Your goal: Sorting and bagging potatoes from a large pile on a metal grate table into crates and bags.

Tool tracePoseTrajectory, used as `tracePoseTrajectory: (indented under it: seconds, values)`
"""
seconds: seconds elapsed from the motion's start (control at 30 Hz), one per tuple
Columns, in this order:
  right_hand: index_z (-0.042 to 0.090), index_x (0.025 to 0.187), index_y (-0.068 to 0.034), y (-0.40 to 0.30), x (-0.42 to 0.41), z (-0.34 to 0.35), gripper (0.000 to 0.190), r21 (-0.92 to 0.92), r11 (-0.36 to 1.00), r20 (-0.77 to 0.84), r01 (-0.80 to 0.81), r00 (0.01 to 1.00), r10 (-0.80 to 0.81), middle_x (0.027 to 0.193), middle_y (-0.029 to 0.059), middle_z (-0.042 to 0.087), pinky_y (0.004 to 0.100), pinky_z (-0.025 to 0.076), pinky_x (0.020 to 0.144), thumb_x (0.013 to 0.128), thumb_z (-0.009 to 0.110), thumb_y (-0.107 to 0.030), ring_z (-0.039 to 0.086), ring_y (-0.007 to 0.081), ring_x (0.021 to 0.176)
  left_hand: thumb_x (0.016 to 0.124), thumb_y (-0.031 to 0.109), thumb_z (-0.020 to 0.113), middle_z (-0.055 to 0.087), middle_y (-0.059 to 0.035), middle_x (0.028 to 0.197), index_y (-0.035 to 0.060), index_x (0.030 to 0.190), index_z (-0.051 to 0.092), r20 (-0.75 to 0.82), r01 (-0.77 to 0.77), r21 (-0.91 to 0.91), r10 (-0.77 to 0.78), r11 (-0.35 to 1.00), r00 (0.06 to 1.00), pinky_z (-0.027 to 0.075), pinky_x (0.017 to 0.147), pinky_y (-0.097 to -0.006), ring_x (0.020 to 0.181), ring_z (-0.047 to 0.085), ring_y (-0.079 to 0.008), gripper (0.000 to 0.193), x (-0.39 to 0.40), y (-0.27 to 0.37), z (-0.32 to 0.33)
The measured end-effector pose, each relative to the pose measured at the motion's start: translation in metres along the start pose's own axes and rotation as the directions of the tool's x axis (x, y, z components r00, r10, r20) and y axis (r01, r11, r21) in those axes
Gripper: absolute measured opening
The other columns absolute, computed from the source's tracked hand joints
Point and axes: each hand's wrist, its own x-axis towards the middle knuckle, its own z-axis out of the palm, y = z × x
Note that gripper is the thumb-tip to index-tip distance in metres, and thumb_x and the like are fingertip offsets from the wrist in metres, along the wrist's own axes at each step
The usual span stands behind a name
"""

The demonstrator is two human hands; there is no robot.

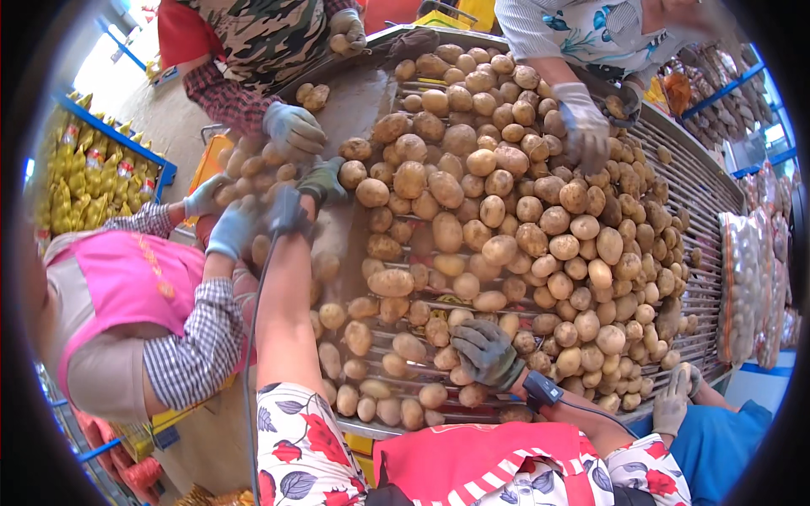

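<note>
Potatoes (447, 231) lie heaped over a metal roller table (696, 265). My left hand (324, 181), in a dark green glove, reaches to the far left end of the heap, beside a potato (352, 174); whether it grips anything is hidden. My right hand (486, 354), in a grey-green glove, rests palm down among potatoes near the close edge, touching a potato (447, 357) or lying right beside it; its fingertips are partly hidden. A smooth metal ledge (370, 95) borders the rollers on the left, and blurred potatoes (250, 167) are at its outer side.
A co-worker in a pink apron (136, 278) holds both gloved hands near the blurred potatoes. Another co-worker's blue glove (294, 129) is close to my left hand. Other workers' gloves (582, 126) (671, 398) are at the far side and right. Bagged potatoes (737, 284) stand at right.
</note>
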Motion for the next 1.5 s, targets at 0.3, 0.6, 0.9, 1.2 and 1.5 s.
tracePoseTrajectory:
  seconds: [0.3,0.6,0.9,1.2,1.5]
  values:
    - [0.068,0.103,-0.003,0.007,0.001,-0.001,0.029,0.018,1.000,0.003,0.011,1.000,-0.011,0.120,0.0098,0.065,0.0448,0.058,0.089,0.075,0.070,-0.008,0.065,0.0294,0.110,0.085,0.029,0.074,0.068,-0.0174,0.115,0.0101,0.131,0.061,0.020,0.045,-0.024,-0.044,0.999,0.999,0.053,0.092,-0.0453,0.104,0.067,-0.0377,0.051,0.018,0.009,0.014]
    - [0.070,0.101,-0.007,0.002,-0.004,0.006,0.029,-0.002,0.998,-0.031,0.059,0.998,-0.059,0.116,0.0085,0.067,0.0448,0.056,0.089,0.073,0.073,-0.006,0.065,0.0323,0.107,0.087,0.027,0.074,0.069,-0.0163,0.110,0.0075,0.128,0.063,-0.033,0.135,-0.239,-0.147,0.962,0.989,0.054,0.091,-0.0427,0.104,0.068,-0.0336,0.046,-0.027,0.019,0.003]
    - [0.069,0.099,-0.007,-0.001,-0.014,-0.004,0.027,0.002,0.985,-0.033,0.170,0.985,-0.170,0.112,0.0089,0.069,0.0434,0.056,0.086,0.072,0.068,-0.006,0.066,0.0324,0.105,0.092,0.042,0.075,0.069,-0.0065,0.104,0.0120,0.121,0.062,0.300,0.274,-0.349,0.170,-0.896,0.939,0.061,0.076,-0.0365,0.096,0.070,-0.0232,0.044,-0.173,0.019,-0.040]
    - [0.070,0.106,-0.006,0.028,-0.040,0.009,0.029,-0.098,0.960,0.056,0.261,0.965,-0.257,0.114,0.0140,0.069,0.0482,0.049,0.103,0.077,0.065,-0.007,0.063,0.0358,0.111,0.089,0.070,0.059,0.058,-0.0156,0.135,0.0137,0.137,0.056,0.211,-0.003,-0.410,-0.098,-0.912,0.972,0.060,0.081,-0.0448,0.123,0.058,-0.0391,0.074,-0.468,0.098,-0.086]
    - [0.070,0.106,-0.005,0.050,-0.038,0.024,0.025,-0.183,0.919,-0.001,0.350,0.934,-0.356,0.114,0.0158,0.070,0.0471,0.053,0.095,0.081,0.066,-0.005,0.064,0.0378,0.110,0.089,0.056,0.071,0.063,-0.0181,0.127,0.0085,0.126,0.062,0.307,-0.498,-0.341,-0.595,-0.797,0.743,0.064,0.077,-0.0460,0.114,0.062,-0.0455,0.061,-0.728,0.109,-0.024]
